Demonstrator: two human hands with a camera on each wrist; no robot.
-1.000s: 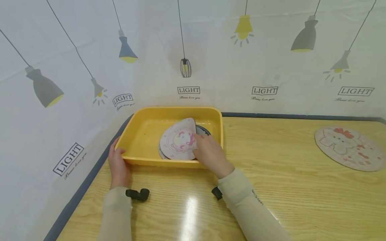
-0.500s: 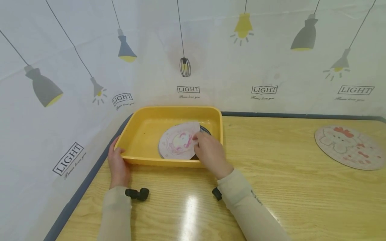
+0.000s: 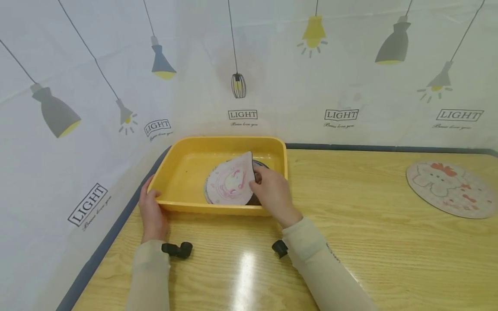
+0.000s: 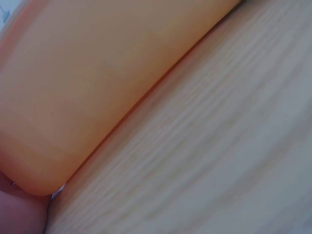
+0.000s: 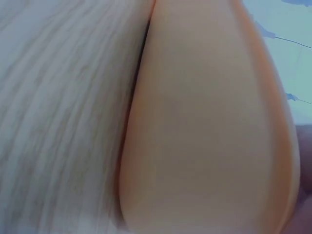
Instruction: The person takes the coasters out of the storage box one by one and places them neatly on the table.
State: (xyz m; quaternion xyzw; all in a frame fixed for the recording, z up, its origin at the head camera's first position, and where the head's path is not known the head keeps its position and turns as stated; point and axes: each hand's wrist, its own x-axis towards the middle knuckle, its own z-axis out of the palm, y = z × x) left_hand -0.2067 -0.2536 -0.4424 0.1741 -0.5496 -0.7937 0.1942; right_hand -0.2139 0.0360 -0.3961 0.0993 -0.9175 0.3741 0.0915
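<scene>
A yellow plastic tray (image 3: pixel 180 172) stands on the wooden table. At its front left corner my left hand (image 3: pixel 153 216) grips the rim, the thumb over the edge. Inside, toward the right, lies a round mouse pad (image 3: pixel 227 185) with a pink printed picture. My right hand (image 3: pixel 274 194) pinches this pad's right edge, which is bent upward. Beneath it shows the edge of a darker round pad (image 3: pixel 261 164), mostly covered. Both wrist views look at the outer tray wall (image 4: pixel 87 87), and the pads are hidden there.
Another round pad (image 3: pixel 447 188) with a rabbit picture lies at the right of the wooden table (image 3: pixel 350 224). A white cloth (image 3: pixel 280 65) printed with lamps hangs behind and along the left. Black wrist mounts (image 3: pixel 177 250) sit on the sleeves.
The pad's lifted edge dropped lower half a second ago and is bent up again now. My right fingers have shifted slightly at that edge. The left hand and tray stay put.
</scene>
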